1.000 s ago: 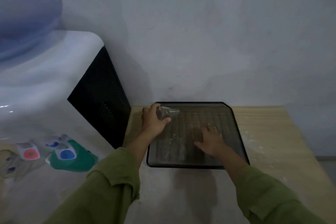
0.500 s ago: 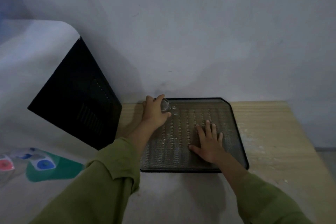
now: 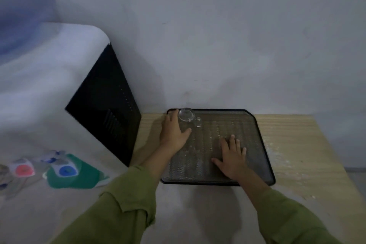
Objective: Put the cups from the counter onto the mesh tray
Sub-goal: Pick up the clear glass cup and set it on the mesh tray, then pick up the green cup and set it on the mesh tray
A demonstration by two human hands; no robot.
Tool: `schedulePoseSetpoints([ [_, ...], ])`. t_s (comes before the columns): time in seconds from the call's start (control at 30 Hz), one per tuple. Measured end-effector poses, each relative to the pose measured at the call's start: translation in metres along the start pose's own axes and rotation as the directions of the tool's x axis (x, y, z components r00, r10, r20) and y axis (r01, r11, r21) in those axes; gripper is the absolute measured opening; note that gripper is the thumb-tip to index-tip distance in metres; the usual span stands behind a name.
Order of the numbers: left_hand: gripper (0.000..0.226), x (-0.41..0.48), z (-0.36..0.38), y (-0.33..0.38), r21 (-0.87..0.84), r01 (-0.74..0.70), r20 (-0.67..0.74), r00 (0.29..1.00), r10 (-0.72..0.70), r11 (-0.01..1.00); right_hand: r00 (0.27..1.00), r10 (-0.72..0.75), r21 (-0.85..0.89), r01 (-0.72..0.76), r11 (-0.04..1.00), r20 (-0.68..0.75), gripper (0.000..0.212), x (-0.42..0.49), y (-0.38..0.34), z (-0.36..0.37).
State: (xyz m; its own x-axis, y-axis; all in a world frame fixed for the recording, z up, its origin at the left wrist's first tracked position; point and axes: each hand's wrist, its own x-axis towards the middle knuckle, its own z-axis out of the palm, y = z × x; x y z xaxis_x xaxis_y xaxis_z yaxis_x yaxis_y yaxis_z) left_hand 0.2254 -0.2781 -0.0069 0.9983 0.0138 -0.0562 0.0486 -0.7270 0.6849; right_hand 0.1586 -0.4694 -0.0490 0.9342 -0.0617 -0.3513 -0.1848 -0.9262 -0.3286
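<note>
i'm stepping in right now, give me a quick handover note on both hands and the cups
Left hand: wrapped around a clear glass cup with a handle, placing it at the far left corner of the black metal mesh tray.
Right hand: empty, pressed flat on the mesh near the tray's front right.
Done: this one cup is at the tray, whether fully set down is unclear.
Left: let go of it. No other cups show on the pale wooden counter in this view, so look around for more.

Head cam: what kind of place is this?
Probably a pantry or break corner: a water dispenser stands at left, beside a wooden counter against a bare wall, holding a mesh tray with a glass cup.
</note>
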Motion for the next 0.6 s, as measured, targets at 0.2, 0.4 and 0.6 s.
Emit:
schedulePoseSetpoints([
  [0.2,0.049,-0.078,-0.022,-0.056,-0.017,-0.049,-0.074,0.996,0.048,0.999,0.988,-0.080,-0.007,0.080,0.997,-0.133,0.057,-0.028,-0.052,0.014],
  [0.4,0.044,-0.164,-0.064,-0.133,0.075,-0.049,-0.029,0.998,0.051,0.996,0.967,-0.208,0.051,0.217,0.975,-0.147,0.052,-0.063,-0.123,0.039],
  [0.6,0.048,-0.214,-0.122,-0.228,0.219,0.063,-0.055,0.997,-0.052,0.974,0.928,-0.346,0.080,0.358,0.930,-0.137,0.042,-0.101,-0.198,0.080],
])
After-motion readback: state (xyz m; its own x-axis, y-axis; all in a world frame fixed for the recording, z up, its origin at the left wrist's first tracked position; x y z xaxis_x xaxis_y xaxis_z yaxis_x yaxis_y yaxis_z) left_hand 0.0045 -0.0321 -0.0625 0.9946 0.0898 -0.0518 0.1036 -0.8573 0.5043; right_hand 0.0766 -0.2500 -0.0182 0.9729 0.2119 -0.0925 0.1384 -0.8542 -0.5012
